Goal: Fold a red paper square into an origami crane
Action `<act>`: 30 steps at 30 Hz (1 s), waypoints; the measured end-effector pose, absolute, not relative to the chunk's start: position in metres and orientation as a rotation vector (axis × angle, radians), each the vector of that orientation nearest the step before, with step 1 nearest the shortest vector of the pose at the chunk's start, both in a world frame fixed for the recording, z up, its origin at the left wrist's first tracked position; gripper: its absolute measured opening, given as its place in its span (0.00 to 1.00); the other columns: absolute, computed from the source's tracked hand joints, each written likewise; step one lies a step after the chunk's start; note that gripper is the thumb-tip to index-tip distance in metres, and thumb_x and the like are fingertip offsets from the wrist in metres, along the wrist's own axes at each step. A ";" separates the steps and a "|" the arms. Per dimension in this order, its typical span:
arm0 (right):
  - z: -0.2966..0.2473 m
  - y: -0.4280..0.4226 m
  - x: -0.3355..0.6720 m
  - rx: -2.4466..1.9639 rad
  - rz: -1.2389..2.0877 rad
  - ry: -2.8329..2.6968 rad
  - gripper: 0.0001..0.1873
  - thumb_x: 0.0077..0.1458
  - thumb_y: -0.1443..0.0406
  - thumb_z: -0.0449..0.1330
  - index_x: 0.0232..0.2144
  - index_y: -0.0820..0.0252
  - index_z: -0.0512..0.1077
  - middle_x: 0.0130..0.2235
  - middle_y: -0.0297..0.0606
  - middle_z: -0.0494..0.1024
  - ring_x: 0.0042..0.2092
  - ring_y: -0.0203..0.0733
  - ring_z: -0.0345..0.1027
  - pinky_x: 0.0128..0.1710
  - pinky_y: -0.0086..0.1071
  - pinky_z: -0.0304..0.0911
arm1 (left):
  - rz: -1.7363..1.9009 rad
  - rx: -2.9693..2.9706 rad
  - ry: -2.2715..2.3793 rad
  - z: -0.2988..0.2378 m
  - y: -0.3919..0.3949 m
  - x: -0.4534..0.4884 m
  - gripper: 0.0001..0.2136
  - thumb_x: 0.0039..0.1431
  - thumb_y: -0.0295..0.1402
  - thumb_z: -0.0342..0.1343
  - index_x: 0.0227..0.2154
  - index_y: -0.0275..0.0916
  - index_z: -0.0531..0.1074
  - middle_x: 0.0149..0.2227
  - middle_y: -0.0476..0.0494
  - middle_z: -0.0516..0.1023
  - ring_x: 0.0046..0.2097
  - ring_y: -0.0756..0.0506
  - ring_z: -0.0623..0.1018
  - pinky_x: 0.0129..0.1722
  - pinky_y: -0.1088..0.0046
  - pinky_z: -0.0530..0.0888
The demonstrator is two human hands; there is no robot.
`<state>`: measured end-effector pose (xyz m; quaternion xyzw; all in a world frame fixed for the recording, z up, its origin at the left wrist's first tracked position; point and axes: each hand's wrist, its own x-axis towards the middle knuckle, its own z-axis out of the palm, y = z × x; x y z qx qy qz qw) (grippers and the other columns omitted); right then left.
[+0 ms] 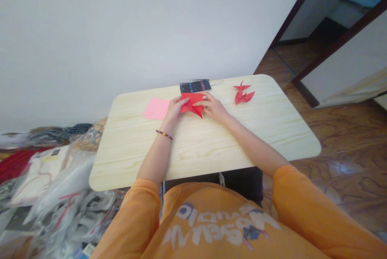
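A piece of red paper (192,103), folded into points, lies on the pale wood-grain table (205,150) between my two hands. My left hand (174,109) pinches its left side, and a beaded bracelet (164,134) circles that wrist. My right hand (213,107) holds its right side with the fingertips. Left of my left hand lies a flat square of pink paper (156,108), not touching the hand. A folded red origami crane (242,93) stands to the right, apart from my right hand.
A black phone (195,86) lies at the table's far edge, just beyond the red paper, with a cable at its right end. A white wall (121,37) backs the table. Plastic-wrapped bags (60,194) are heaped at the left; wooden floor (341,138) and a door frame lie to the right.
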<state>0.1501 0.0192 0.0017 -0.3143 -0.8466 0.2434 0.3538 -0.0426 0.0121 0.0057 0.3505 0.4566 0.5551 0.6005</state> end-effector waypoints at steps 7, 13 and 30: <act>-0.006 0.025 0.152 -0.788 0.644 -2.142 0.22 0.46 0.76 0.55 0.39 0.53 0.79 0.53 0.40 0.69 0.53 0.46 0.67 0.53 0.40 0.63 | 1.130 0.865 0.966 0.011 0.006 -0.047 0.21 0.34 0.27 0.68 0.38 0.34 0.75 0.36 0.41 0.82 0.40 0.41 0.81 0.45 0.63 0.76; -0.008 0.029 0.152 -0.806 0.671 -2.111 0.16 0.46 0.74 0.59 0.36 0.55 0.80 0.52 0.41 0.71 0.54 0.48 0.67 0.54 0.42 0.62 | 1.124 0.954 0.981 0.010 0.005 -0.046 0.33 0.31 0.25 0.70 0.48 0.36 0.70 0.38 0.42 0.82 0.39 0.42 0.81 0.44 0.64 0.77; -0.002 0.029 0.154 -0.813 0.807 -2.068 0.08 0.43 0.71 0.64 0.29 0.56 0.81 0.48 0.40 0.72 0.49 0.46 0.69 0.52 0.40 0.63 | 1.174 1.297 1.135 0.003 0.006 -0.040 0.31 0.33 0.31 0.71 0.46 0.36 0.72 0.40 0.39 0.81 0.39 0.42 0.81 0.43 0.62 0.77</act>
